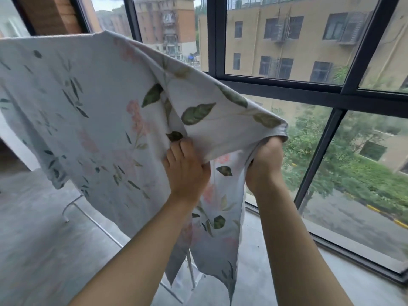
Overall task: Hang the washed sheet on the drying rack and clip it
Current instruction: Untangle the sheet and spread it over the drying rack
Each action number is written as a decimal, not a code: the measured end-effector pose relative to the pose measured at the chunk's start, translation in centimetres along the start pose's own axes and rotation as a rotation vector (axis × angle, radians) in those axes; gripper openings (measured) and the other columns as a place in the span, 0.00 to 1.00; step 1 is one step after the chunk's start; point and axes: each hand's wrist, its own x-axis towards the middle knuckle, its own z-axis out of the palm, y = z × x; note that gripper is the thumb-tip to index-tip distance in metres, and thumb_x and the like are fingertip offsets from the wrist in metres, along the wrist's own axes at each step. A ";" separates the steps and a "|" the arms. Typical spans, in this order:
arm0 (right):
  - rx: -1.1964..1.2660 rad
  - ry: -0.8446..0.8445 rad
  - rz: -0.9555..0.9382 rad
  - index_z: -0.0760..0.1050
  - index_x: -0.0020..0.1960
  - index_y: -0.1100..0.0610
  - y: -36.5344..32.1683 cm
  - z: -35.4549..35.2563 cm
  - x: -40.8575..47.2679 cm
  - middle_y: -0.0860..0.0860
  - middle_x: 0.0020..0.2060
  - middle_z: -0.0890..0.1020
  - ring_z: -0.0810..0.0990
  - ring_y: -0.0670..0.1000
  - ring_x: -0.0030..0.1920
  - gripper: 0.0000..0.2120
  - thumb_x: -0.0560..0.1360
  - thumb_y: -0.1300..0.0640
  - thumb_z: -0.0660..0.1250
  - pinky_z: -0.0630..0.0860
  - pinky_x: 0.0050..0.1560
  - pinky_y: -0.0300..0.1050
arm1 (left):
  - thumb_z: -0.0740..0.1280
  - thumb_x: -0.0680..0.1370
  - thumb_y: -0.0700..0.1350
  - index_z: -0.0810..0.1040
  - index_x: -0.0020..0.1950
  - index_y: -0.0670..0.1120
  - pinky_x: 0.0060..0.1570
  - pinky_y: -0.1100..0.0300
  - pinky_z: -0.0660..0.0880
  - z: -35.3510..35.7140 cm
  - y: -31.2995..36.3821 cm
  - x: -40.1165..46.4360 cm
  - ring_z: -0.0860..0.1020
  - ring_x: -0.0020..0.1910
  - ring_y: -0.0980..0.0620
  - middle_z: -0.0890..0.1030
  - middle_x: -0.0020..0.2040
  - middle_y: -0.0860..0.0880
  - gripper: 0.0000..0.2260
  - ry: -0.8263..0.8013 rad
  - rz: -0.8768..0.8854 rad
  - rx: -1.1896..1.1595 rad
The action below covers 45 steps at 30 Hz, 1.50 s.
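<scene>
Left grip (185, 171): closed on a fold of the sheet (88, 111), fingers (176, 151) pressed into the fabric. Right grip (265, 164): fisted around the sheet's gathered right edge, fabric draped over the knuckles. Sheet is floral, leaves and pink flowers, spread over the top of the drying rack (72, 204) on the left; only the rack's white legs show below the hem. Loose end hangs down between the forearms. Big dark-framed window (309, 89) behind. Grey floor (33, 250).

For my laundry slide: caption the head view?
Both hands, left hand and right hand, grip a floral sheet draped over a drying rack.
</scene>
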 end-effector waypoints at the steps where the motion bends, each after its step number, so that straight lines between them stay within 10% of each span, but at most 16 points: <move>1: -0.004 0.003 -0.002 0.74 0.65 0.57 -0.2 0.2 -0.2 0.56 0.60 0.80 0.78 0.58 0.59 0.24 0.83 0.44 0.47 0.75 0.62 0.55 | 0.58 0.71 0.47 0.71 0.57 0.41 0.45 0.47 0.73 -1.0 -0.1 0.0 0.76 0.48 0.38 0.77 0.52 0.41 0.17 0.048 -0.048 -0.149; 7: -0.003 0.074 0.056 0.75 0.57 0.54 0.9 0.1 -0.5 0.52 0.53 0.81 0.79 0.55 0.55 0.21 0.83 0.44 0.48 0.76 0.59 0.51 | 0.63 0.79 0.34 0.73 0.50 0.44 0.28 0.64 0.71 -10.9 0.0 -0.5 0.76 0.33 0.56 0.76 0.36 0.52 0.06 0.191 0.164 -0.624; 11: -0.026 0.110 0.096 0.75 0.45 0.52 1.3 0.4 -0.8 0.50 0.45 0.82 0.80 0.52 0.44 0.18 0.83 0.44 0.53 0.79 0.46 0.47 | 0.61 0.81 0.35 0.73 0.49 0.42 0.24 0.54 0.66 -14.0 1.1 -0.3 0.69 0.27 0.49 0.72 0.32 0.44 0.04 -0.319 0.165 -0.836; 16: -0.201 0.154 0.023 0.74 0.62 0.60 1.3 -1.0 -0.8 0.52 0.49 0.77 0.75 0.53 0.47 0.17 0.83 0.52 0.53 0.73 0.39 0.36 | 0.60 0.80 0.40 0.67 0.51 0.46 0.35 0.52 0.68 -7.0 1.0 -3.0 0.74 0.39 0.41 0.73 0.38 0.47 0.03 -0.407 -0.020 -0.448; 22: -0.317 -0.075 -0.209 0.73 0.51 0.49 1.0 -2.7 -1.0 0.53 0.40 0.77 0.73 0.51 0.38 0.03 0.81 0.55 0.61 0.71 0.37 0.46 | 0.56 0.80 0.36 0.66 0.54 0.51 0.25 0.56 0.73 -5.3 3.8 -3.5 0.77 0.25 0.48 0.76 0.32 0.46 0.09 -0.497 0.049 -0.713; 30: -0.037 0.101 -0.011 0.76 0.48 0.52 -2.2 -4.3 -1.0 0.46 0.39 0.83 0.81 0.45 0.39 0.16 0.81 0.42 0.56 0.76 0.33 0.38 | 0.53 0.80 0.38 0.68 0.57 0.47 0.29 0.53 0.78 -4.7 3.8 -3.7 0.79 0.28 0.46 0.78 0.34 0.43 0.09 -0.644 0.120 -0.572; 36: 0.034 -0.086 -0.035 0.78 0.53 0.53 -2.7 -4.3 -1.4 0.46 0.42 0.86 0.85 0.45 0.41 0.22 0.82 0.41 0.50 0.79 0.35 0.39 | 0.54 0.79 0.37 0.69 0.58 0.49 0.28 0.54 0.76 -4.5 4.9 -3.7 0.77 0.27 0.45 0.77 0.31 0.43 0.12 -0.589 0.152 -0.636; 42: -0.120 -0.144 -0.124 0.75 0.54 0.63 -3.4 -3.2 -2.4 0.56 0.40 0.78 0.78 0.54 0.40 0.13 0.77 0.64 0.53 0.76 0.35 0.41 | 0.56 0.77 0.37 0.64 0.52 0.48 0.27 0.47 0.72 -3.9 3.5 -2.7 0.76 0.31 0.37 0.75 0.31 0.42 0.08 -0.567 0.256 -0.421; 45: -0.213 -0.070 -0.197 0.74 0.56 0.58 -3.1 -1.9 -2.6 0.57 0.50 0.80 0.77 0.54 0.48 0.19 0.68 0.63 0.55 0.77 0.47 0.46 | 0.61 0.79 0.44 0.65 0.60 0.50 0.37 0.54 0.74 -5.6 2.9 -1.9 0.79 0.41 0.43 0.80 0.44 0.46 0.11 -0.836 0.283 -0.254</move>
